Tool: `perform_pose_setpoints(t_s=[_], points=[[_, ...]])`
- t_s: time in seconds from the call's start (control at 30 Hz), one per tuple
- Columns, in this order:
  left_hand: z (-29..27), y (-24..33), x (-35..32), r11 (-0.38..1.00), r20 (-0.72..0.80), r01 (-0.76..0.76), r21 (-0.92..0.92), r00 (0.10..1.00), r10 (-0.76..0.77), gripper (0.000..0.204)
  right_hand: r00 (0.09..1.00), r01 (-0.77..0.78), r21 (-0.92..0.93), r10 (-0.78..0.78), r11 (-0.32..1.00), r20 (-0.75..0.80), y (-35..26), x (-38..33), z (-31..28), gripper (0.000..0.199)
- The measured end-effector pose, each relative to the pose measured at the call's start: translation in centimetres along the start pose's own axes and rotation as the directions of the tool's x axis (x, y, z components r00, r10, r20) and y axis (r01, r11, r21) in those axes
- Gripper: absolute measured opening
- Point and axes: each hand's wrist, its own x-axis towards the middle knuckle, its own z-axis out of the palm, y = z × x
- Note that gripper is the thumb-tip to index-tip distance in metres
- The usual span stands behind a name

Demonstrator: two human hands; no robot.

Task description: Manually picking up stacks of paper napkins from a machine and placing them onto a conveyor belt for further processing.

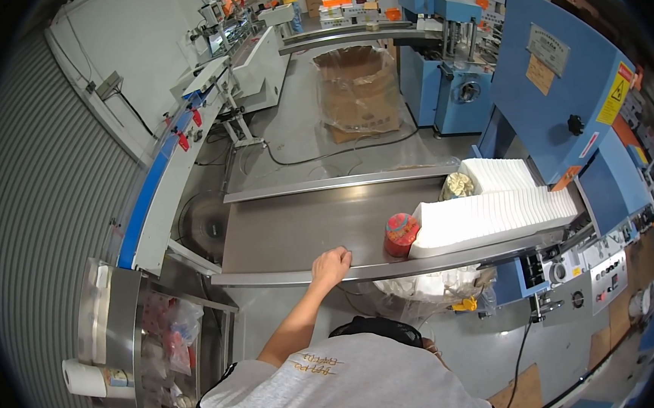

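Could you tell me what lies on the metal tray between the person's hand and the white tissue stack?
In the head view, a red round tin stands against the stack; from the hand to it, bare tray.

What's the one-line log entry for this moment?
left hand curled on steel table front edge | right hand not in view | red tin beside white tissue stacks, apart from hand

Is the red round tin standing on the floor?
No, the red round tin stands on the metal conveyor table, right against the end of the white tissue stack.
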Motion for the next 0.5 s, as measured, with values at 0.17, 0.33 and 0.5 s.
perform_pose_setpoints(t_s=[0.17,0.33,0.5], points=[[0.0,0.0,0.0,1.0,0.0,0.012,0.005,1.0,-0.012,0.028,1.0,0.004,-0.005,-0.004,1.0,0.014,-0.7,-0.1,-1.3,0.032],[-0.1,0.3,0.0,1.0,0.006,0.028,0.0,1.0,-0.028,0.028,1.0,0.008,-0.01,-0.008,1.0,0.027,-1.0,0.1,-2.1,0.031],[0.0,0.2,0.1,0.999,0.006,0.038,-0.007,0.999,-0.038,0.028,0.999,0.011,-0.015,-0.011,1.0,0.042,-1.5,0.3,-3.2,0.031]])
